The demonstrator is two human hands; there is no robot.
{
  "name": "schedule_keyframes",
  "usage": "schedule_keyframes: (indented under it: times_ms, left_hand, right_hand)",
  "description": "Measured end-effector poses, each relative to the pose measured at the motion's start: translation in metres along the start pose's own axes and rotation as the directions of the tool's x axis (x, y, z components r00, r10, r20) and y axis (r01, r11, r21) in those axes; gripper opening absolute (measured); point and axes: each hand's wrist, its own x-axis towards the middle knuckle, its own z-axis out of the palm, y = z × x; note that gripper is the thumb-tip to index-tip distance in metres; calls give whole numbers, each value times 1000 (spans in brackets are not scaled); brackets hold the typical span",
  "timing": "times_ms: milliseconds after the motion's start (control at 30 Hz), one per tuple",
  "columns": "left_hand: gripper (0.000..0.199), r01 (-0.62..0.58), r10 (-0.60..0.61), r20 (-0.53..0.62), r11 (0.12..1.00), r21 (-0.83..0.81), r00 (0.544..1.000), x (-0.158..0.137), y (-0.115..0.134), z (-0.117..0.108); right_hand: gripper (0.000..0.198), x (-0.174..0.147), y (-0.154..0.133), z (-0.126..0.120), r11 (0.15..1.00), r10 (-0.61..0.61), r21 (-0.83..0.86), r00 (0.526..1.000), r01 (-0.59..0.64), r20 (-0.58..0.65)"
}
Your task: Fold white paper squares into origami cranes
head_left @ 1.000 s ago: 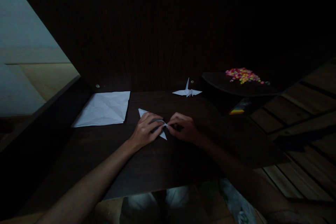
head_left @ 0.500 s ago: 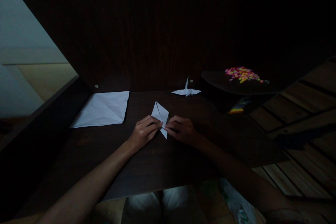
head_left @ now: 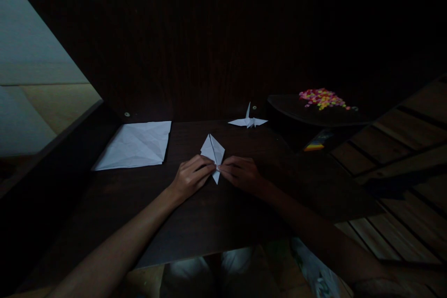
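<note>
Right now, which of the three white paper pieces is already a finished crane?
The crane at the desk's back edge, wings spread; the sheet lies flat, the other is half-folded.

No text, label, brand, number or sign can be read anywhere in this dim view. The creased white sheet (head_left: 134, 145) near the left edge of the dark table (head_left: 195, 214) carries only fold lines, and the small striped object (head_left: 315, 146) past the table's right edge shows coloured bands, too small and dark to tell any print.
</note>
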Motion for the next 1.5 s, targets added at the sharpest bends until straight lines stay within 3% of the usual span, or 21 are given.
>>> schedule_keyframes:
  times_ms: [133, 333, 633, 867, 1133, 1333, 1500]
  left_hand:
    - [17, 13, -13, -15, 1000, 1, 1000, 0, 0, 1]
    - [20, 16, -16, -18, 999, 29, 1000, -1, 2, 0]
    - [30, -111, 114, -12, 983, 149, 993, 2, 5, -6]
    - [32, -79, 83, -27, 989, 122, 996, 2, 5, -2]
    - [23, -44, 50, -55, 994, 102, 997, 0, 4, -1]
    - [25, -85, 89, -37, 992, 90, 995, 1, 3, -1]
    - [30, -124, 126, -50, 991, 44, 991, 2, 6, -2]
  right_hand:
    - [10, -2, 1, 0, 998, 67, 21, 998, -67, -2]
    - [10, 0, 0, 0, 1000, 21, -2, 1000, -21, 4]
    - [11, 1, -4, 0, 999, 5, -42, 1000, -5, 1]
    - [12, 4, -3, 0, 989, -64, -138, 997, 56, -53]
    - [12, 6, -4, 1, 989, -87, -129, 992, 75, -92]
    - [17, 4, -1, 0, 991, -25, -135, 998, 16, -66]
    - [7, 0, 6, 3, 986, 9, -168, 1000, -13, -28]
